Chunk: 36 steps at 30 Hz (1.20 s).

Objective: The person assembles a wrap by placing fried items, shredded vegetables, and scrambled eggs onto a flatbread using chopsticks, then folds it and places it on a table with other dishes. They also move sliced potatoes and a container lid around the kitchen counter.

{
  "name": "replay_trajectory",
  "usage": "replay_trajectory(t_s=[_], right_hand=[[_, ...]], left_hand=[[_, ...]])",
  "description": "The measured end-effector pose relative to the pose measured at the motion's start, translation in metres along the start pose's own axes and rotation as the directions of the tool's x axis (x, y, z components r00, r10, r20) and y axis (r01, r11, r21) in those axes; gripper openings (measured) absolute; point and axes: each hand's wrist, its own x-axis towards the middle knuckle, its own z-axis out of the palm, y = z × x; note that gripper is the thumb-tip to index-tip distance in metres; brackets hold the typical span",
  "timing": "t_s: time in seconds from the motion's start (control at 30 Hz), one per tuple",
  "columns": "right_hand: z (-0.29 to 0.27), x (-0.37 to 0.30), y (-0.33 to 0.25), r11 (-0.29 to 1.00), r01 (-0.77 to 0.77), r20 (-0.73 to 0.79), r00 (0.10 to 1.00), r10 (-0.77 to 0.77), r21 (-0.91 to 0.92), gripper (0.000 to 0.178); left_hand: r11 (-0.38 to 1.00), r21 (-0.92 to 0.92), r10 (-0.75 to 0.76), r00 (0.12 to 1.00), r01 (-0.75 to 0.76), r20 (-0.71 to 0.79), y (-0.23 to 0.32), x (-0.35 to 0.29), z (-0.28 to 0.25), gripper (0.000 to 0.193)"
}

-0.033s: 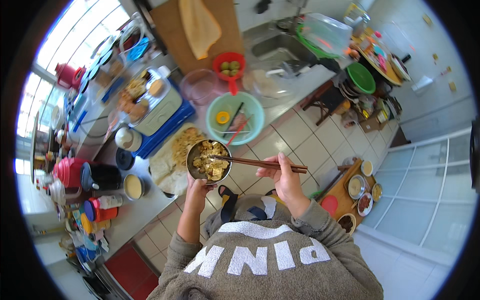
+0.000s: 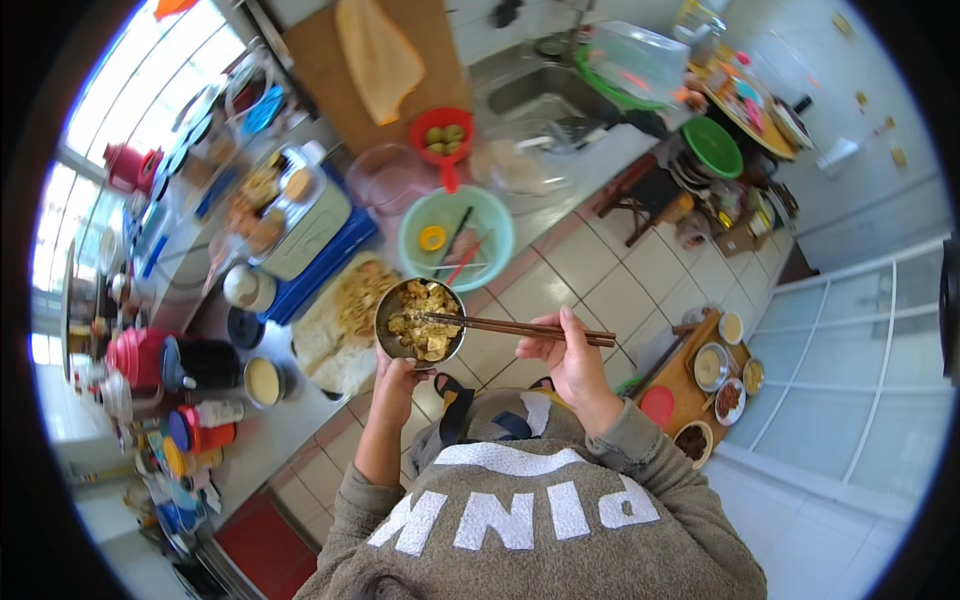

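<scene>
My left hand (image 2: pixel 394 378) grips a round metal bowl (image 2: pixel 383 338) by its near left rim. Yellowish, egg-like chopped food (image 2: pixel 425 322) partly fills the bowl. My right hand (image 2: pixel 562 352) is closed around a pair of brown wooden chopsticks (image 2: pixel 500 326). Their tips rest in the food, and the thick ends stick out to the right past my fingers. Just left of the bowl, a flat sheet of pale dough (image 2: pixel 335 350) lies on the counter, with shredded yellow-brown food (image 2: pixel 365 297) spread over part of it.
A pale green basin (image 2: pixel 505 245) with utensils stands beyond the bowl, beside a red strainer (image 2: pixel 440 135) of green fruit. A white appliance (image 2: pixel 315 225) on a blue base stands left of the dough. Dishes sit on a wooden table (image 2: pixel 680 375) at right. A sink (image 2: pixel 545 92) is at the back.
The view has shifted slightly, so the counter and its things appear a little further left. Both hands still hold the bowl and chopsticks in nearly the same pose.
</scene>
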Motion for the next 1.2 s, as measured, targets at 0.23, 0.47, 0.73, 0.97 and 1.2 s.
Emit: replay_trajectory(t_s=[0.23, 0.47, 0.73, 0.97, 1.2], right_hand=[[-0.128, -0.059, -0.058, 0.975, 0.099, -0.236, 0.97, -0.05, 0.198, 0.047], [-0.21, -0.127, -0.103, 0.82, 0.456, -0.427, 0.855, -0.295, 0.346, 0.047], [-0.288, -0.16, -0.11, 0.718, 0.664, -0.789, 0.548, -0.278, 0.209, 0.044], [-0.362, -0.153, -0.149, 0.567, 0.82, -0.951, 0.233, -0.203, 0.08, 0.039], [-0.462, -0.151, -0.158, 0.443, 0.897, -1.0, 0.012, -0.003, 0.009, 0.039]], left_hand=[[0.986, 0.006, -0.15, 0.885, 0.165, 0.441, -0.047, 0.026, 0.156, 0.057], [0.905, 0.357, -0.407, 0.722, 0.233, 0.559, -0.093, 0.043, 0.3, 0.068], [0.743, 0.598, -0.668, 0.398, 0.301, 0.629, -0.179, 0.094, 0.438, 0.063], [0.549, 0.809, -0.834, 0.196, 0.208, 0.516, -0.261, 0.137, 0.578, 0.073], [0.418, 0.908, -0.903, 0.093, -0.039, 0.42, -0.366, 0.141, 0.711, 0.076]])
